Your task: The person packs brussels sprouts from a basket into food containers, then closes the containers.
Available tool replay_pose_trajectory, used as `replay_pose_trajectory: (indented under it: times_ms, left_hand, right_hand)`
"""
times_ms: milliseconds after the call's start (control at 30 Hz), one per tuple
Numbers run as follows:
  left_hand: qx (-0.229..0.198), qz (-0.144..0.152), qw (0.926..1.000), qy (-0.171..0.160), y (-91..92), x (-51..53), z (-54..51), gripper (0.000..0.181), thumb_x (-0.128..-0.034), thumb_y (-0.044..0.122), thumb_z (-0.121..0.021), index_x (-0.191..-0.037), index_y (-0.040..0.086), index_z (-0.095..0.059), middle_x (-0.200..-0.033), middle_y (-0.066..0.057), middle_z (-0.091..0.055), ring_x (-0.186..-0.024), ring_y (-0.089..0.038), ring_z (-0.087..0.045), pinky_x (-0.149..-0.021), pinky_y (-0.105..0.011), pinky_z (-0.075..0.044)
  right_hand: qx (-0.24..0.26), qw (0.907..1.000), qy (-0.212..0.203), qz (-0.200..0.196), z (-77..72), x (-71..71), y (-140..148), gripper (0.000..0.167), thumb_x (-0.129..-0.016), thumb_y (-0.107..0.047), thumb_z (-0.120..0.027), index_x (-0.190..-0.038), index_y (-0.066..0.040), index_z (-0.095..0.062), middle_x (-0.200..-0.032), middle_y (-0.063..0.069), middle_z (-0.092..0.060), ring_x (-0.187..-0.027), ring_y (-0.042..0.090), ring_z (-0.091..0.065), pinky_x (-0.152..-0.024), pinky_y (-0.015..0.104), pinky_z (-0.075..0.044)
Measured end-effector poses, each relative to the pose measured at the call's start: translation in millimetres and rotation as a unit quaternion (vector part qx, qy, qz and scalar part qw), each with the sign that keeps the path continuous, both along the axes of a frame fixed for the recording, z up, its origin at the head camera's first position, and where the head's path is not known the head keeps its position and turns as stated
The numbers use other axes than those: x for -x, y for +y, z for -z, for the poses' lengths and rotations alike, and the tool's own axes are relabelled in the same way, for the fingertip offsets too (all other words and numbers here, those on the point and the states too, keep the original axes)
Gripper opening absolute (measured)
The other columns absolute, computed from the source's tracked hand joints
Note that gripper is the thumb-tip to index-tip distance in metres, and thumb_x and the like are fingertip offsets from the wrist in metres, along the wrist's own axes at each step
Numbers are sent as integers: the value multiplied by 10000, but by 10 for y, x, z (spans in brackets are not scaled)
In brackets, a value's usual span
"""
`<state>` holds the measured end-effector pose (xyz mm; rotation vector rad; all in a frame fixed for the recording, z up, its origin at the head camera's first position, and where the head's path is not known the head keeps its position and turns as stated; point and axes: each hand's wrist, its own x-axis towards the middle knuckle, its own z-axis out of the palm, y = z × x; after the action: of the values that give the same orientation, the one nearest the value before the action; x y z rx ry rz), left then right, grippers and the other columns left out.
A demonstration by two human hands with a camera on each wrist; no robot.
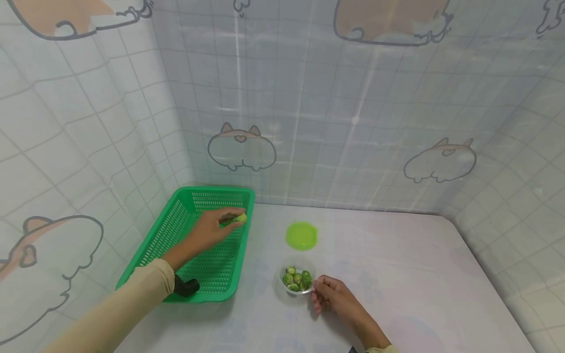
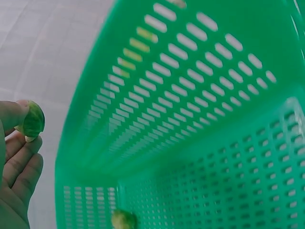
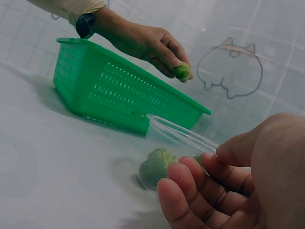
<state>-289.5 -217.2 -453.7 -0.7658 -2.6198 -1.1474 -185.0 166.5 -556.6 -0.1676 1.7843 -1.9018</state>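
Between thumb and fingers my left hand [image 1: 214,226] pinches a Brussels sprout [image 1: 241,217], above the right side of a green perforated basket [image 1: 240,264]. The left wrist view shows that sprout [image 2: 33,121] beside the basket's wall, and another sprout [image 2: 124,219] low inside the basket. My right hand [image 1: 335,296] pinches the rim of a clear plastic cup [image 1: 295,293] standing on the table. Several Brussels sprouts [image 1: 297,279] lie in the cup. In the right wrist view, the thumb and forefinger hold the cup's rim [image 3: 186,136], and the other fingers curl beside its wall.
A round lime-green lid [image 1: 302,236] lies on the white table [image 1: 375,264] behind the cup. The basket stands at the left, close to the cloth-covered walls [image 1: 309,108]. A dark band [image 3: 86,25] is on the left wrist.
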Motion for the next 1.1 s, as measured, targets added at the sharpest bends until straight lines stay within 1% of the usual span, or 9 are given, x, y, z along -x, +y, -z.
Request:
replay_pose_trajectory:
  times_ms: [100, 233, 300, 467, 600, 733, 867, 967, 1100]
  left_hand:
    - [-69, 152, 9999, -13, 97, -13, -10, 345, -946, 197, -731, -1288, 197, -683, -1321, 6, -663, -1182, -177, -651, -978, -371, -553]
    - [-95, 318, 9994, -71, 220, -39, -19, 333, -940, 212, -740, -1269, 193, -692, -1306, -5, -671, -1199, -199, -644, -997, -379, -541]
    - [-38, 346, 9993, -113, 276, -65, -33, 338, -944, 237, -736, -1277, 214, -689, -1308, 12, -670, -1199, -193, -645, -992, -363, -544]
    - [25, 599, 9981, -164, 413, -135, -54, 334, -950, 221, -729, -1281, 200, -686, -1312, 13, -667, -1202, -197, -642, -980, -368, -551]
    - [179, 793, 9967, 11, 509, -165, -24, 336, -955, 232, -723, -1284, 177, -686, -1313, 4, -668, -1195, -199, -647, -972, -364, -557]
    - [268, 990, 9946, 148, 595, -196, 6, 350, -954, 236, -724, -1296, 174, -679, -1323, 10, -664, -1206, -178, -639, -980, -332, -549]
    - [358, 1230, 9914, 276, 691, -252, 23, 358, -947, 218, -732, -1295, 149, -678, -1317, -8, -669, -1196, -173, -648, -972, -323, -553]
    - [482, 1299, 9897, 346, 770, -298, 51, 350, -945, 223, -736, -1282, 143, -685, -1311, 7, -673, -1186, -153, -651, -965, -300, -553]
    - [632, 1337, 9884, 342, 874, -353, 81, 332, -938, 221, -745, -1260, 160, -695, -1307, 43, -673, -1179, -124, -649, -963, -288, -552]
  right_hand:
    - [-2, 10000, -10, 6, 4, 2, 2, 295, -1042, -312, -560, -990, -23, -584, -885, 46, -644, -739, 146, -613, -670, 291, -570]
    - [-29, 10000, 8, 1, 14, 8, 3, 292, -1043, -312, -558, -982, -27, -585, -880, 44, -647, -734, 147, -615, -668, 291, -572]
    - [-28, 10000, 15, -4, 17, 11, 3, 288, -1044, -309, -556, -980, -29, -585, -877, 42, -647, -733, 145, -615, -668, 291, -572]
    - [15, 10000, 13, 6, 23, 14, -1, 285, -1045, -303, -557, -981, -27, -587, -873, 39, -647, -729, 142, -613, -665, 290, -573]
    - [20, 10000, 21, 23, 24, 11, -6, 284, -1045, -300, -557, -984, -25, -591, -868, 37, -648, -722, 142, -614, -661, 288, -573]
    - [11, 10000, 54, 30, 19, 7, -7, 284, -1048, -296, -553, -985, -22, -593, -864, 38, -649, -716, 144, -615, -659, 287, -574]
    - [-12, 10000, 78, 33, 16, 5, -6, 289, -1050, -297, -551, -986, -18, -592, -862, 39, -650, -715, 142, -616, -658, 287, -575]
    - [-48, 10000, 73, 42, 16, 2, -4, 291, -1048, -300, -553, -986, -18, -592, -859, 40, -651, -714, 144, -618, -659, 288, -573]
    - [-109, 9999, 51, 61, 22, -3, -2, 297, -1044, -308, -559, -982, -20, -594, -855, 44, -653, -709, 151, -621, -660, 292, -571]
